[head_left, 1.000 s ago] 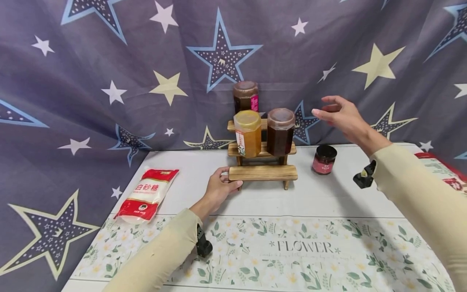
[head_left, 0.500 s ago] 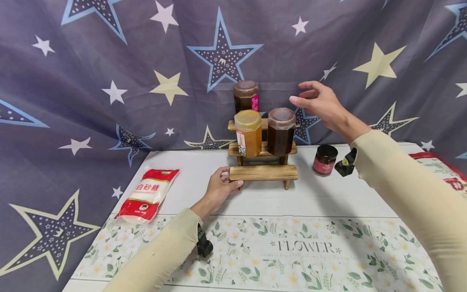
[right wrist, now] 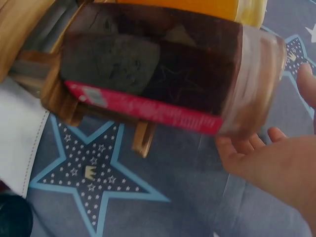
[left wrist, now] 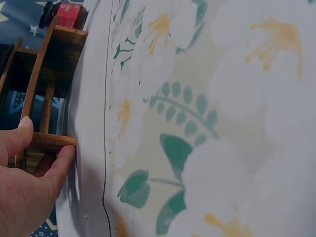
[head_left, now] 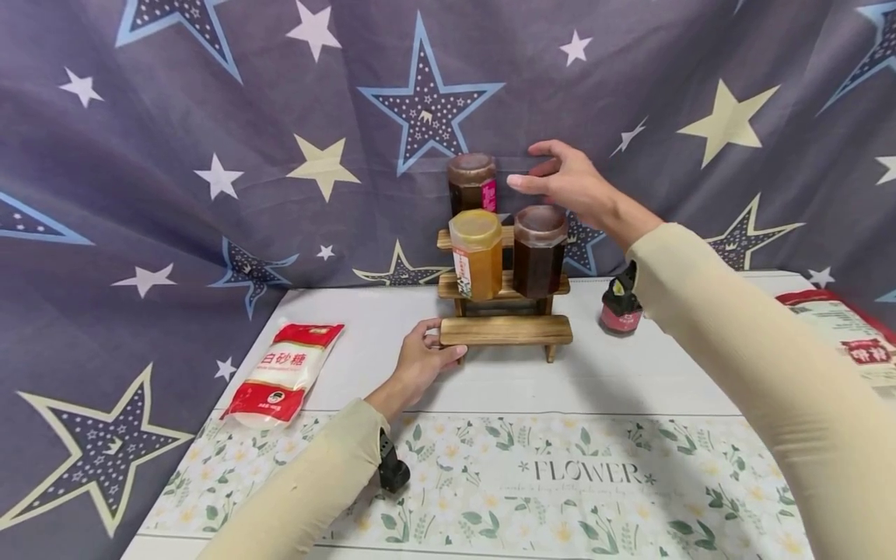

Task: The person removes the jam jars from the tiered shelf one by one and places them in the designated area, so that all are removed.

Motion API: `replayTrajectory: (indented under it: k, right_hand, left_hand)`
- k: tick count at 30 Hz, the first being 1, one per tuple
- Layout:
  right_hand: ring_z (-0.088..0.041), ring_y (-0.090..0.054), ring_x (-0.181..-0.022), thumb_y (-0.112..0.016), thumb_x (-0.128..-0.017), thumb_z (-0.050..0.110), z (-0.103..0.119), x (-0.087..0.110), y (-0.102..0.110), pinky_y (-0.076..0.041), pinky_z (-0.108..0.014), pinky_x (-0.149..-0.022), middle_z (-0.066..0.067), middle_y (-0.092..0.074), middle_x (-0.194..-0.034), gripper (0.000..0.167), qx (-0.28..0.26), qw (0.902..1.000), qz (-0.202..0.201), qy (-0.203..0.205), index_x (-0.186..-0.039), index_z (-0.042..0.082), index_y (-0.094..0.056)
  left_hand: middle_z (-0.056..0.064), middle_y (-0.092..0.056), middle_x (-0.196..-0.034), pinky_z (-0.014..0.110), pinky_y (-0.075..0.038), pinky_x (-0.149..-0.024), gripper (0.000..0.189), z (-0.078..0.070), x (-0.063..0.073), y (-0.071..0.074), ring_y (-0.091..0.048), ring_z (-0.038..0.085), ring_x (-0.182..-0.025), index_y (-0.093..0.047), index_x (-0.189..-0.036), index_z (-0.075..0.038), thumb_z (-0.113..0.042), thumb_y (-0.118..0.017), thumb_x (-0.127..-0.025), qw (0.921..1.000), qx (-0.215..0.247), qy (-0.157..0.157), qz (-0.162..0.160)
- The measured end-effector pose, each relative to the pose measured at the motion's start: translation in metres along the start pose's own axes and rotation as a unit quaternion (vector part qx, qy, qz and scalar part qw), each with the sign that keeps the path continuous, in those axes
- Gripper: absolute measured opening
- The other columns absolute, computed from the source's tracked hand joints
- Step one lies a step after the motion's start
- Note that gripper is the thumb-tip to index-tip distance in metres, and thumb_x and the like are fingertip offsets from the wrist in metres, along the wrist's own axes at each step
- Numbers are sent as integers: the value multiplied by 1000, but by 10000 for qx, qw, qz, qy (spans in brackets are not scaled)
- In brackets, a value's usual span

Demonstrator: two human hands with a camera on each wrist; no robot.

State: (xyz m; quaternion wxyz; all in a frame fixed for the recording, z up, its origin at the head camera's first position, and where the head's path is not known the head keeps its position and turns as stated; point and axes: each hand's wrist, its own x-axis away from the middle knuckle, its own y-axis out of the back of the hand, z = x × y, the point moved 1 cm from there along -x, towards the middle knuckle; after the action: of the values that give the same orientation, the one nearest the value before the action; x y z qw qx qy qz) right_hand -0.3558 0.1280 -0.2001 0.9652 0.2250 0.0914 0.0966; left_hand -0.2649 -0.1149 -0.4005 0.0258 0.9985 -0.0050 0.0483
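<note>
A tiered wooden rack (head_left: 505, 330) stands at the back of the table. My left hand (head_left: 414, 364) holds the left end of its lowest step, thumb and fingers on the wood; the left wrist view shows the thumb on the board's edge (left wrist: 30, 98). My right hand (head_left: 574, 185), fingers apart and holding nothing, is in the air to the right of the dark jar (head_left: 470, 183) on the top step. Below that hand, the middle step carries a yellow honey jar (head_left: 477, 260) and a second dark jar (head_left: 539, 257), which fills much of the right wrist view.
A small black-lidded jar (head_left: 620, 320) stands right of the rack, partly hidden by the right wrist camera. A red-and-white sugar bag (head_left: 283, 373) lies at left, and another red-and-white packet (head_left: 850, 342) at the right edge. A starry curtain (head_left: 280, 93) hangs close behind.
My right hand has moved left and slightly upward, from above the small jar to beside the top jar. The left hand has stayed on the rack, and the jars have not moved.
</note>
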Motion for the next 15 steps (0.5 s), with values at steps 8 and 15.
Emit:
replayTrajectory:
  k: [8,15]
  right_hand:
    - [-32,-50,-121,-71,-87,38,14,-13,-19,-47,-46,-103,-16,-44,-139,78,232,9994,256,-33,-149,15,-30]
    - [-25,-53,-114,-73,-85,38,20,-20,-36,-47,-39,-102,-16,-51,-131,87,475,9983,345,18,-151,11,-24]
  left_hand:
    - [24,-61,-110,42,-60,-85,64,1,1,-1,-65,20,-85,-41,-139,-3,6,-71,-83,10000,10,0,-56]
    - [24,-61,-109,41,-60,-84,64,0,0,-2,-64,19,-84,-42,-138,-2,8,-71,-82,9999,109,13,-82]
